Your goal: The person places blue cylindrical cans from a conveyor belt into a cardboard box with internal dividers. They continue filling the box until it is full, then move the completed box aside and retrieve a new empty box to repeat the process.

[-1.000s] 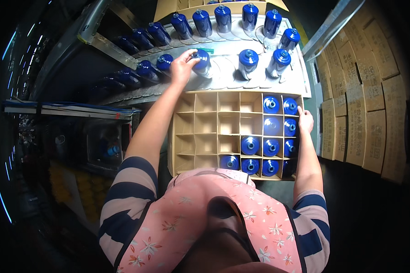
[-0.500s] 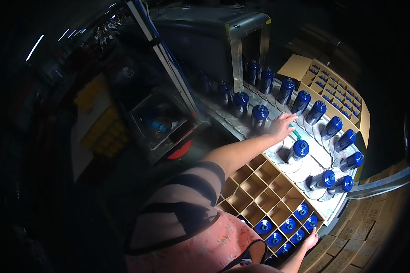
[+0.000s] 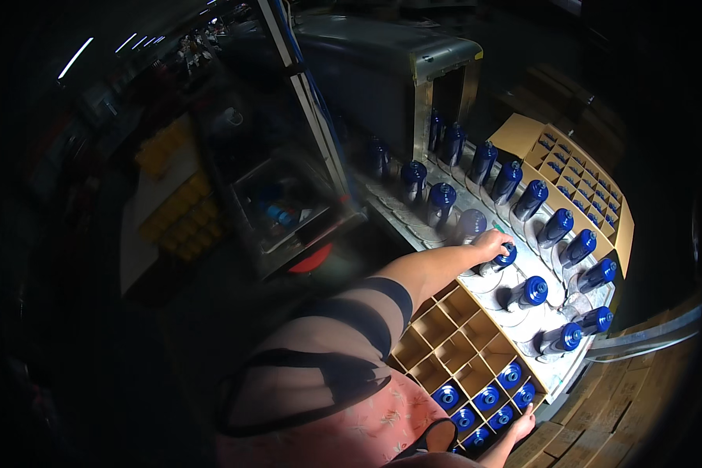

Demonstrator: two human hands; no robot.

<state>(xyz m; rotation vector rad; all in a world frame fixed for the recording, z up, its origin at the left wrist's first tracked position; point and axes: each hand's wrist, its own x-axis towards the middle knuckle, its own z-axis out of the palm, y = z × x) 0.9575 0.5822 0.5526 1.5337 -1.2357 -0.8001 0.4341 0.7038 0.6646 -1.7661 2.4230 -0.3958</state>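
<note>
My left hand (image 3: 490,245) reaches across the conveyor, with its fingers closed around the top of a blue bottle (image 3: 502,259). Just beyond that hand stands another bottle (image 3: 470,226), paler in the light. To the right of the held one is a blue-topped bottle (image 3: 533,291) on a round white base. Below the conveyor sits a divided cardboard box (image 3: 453,345); several blue bottles (image 3: 487,398) fill cells at its near right, while other cells are empty. My right hand (image 3: 522,423) grips the box's right edge, its lower fingers partly hidden.
More blue bottles (image 3: 531,200) line the conveyor (image 3: 538,249), curving round its right end. Beyond it stands an open, filled carton (image 3: 577,175). A metal housing (image 3: 444,58) covers the far belt. A post (image 3: 308,101) and a glass-sided bin (image 3: 277,210) are at left; stacked cartons (image 3: 624,390) lie right.
My left hand has gone from open fingers over the conveyor to a grip on a bottle top. My right hand stays at the box edge. The whole view has shifted slightly.
</note>
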